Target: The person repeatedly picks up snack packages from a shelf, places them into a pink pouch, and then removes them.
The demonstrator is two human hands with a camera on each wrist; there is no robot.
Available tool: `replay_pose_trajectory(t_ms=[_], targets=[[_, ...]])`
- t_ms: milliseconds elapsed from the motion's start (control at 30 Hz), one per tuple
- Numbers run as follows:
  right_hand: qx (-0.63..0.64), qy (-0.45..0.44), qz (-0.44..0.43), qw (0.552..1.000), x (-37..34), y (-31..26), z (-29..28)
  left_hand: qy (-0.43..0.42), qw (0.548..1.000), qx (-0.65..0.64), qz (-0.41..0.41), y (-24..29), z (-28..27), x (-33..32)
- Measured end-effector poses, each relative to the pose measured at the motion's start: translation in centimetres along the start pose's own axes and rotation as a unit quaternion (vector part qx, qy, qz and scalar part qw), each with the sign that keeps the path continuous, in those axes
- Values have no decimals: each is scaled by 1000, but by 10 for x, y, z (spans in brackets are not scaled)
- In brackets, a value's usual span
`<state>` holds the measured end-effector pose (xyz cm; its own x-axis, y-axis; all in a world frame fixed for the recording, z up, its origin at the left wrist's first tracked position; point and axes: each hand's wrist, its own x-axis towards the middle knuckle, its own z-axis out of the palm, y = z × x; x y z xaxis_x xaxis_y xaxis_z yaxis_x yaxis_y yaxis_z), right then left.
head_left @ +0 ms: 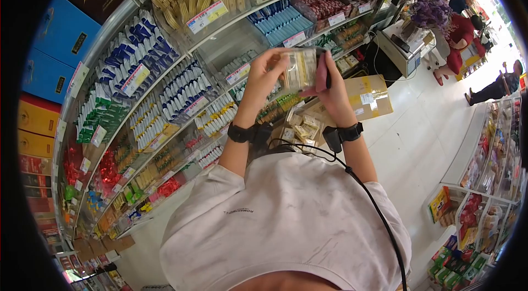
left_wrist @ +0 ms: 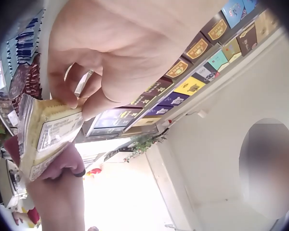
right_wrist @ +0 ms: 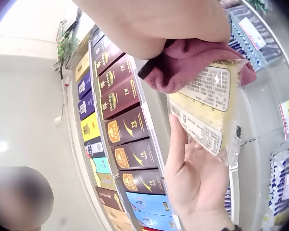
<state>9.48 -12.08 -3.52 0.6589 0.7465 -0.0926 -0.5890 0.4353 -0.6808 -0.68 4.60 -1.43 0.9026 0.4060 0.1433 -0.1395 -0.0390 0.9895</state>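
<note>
A clear-wrapped yellow package with white printed labels [head_left: 300, 71] [left_wrist: 58, 132] [right_wrist: 207, 106] is held up between both hands, before the shelves. The left hand [head_left: 266, 75] [left_wrist: 120, 53] [right_wrist: 197, 180] pinches one edge, thumb against the wrapping. On the opposite side the right hand [head_left: 334, 93] [left_wrist: 58, 197] [right_wrist: 149, 24] grips a mauve cloth [left_wrist: 70, 161] [right_wrist: 192, 62] that lies against the package. Part of the right hand's fingers is hidden by the cloth.
Curved shelves with bins of small wrapped packets [head_left: 140, 51] stand in front and left. Below the hands, an open carton [head_left: 303, 128] holds similar yellow packs. A cardboard box [head_left: 374, 95] is at the right, beside a counter; several people stand farther back.
</note>
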Motion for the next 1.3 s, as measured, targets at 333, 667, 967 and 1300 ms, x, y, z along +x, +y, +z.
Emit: replay_pose_trajectory(t_ms=[333,667,967,1300], targets=[[-250,56,-127,958,2,13,-8,57,997,41,14,6,1,1],[-322,9,-220,921,-16,23,19,4,995,51,81,15,36,-8],[-325,-17,-186,927,-11,8,22,20,981,170,88,-7,29,0],[-316,-43,-31,947,-18,-16,12,36,999,-9,17,19,26,-3]])
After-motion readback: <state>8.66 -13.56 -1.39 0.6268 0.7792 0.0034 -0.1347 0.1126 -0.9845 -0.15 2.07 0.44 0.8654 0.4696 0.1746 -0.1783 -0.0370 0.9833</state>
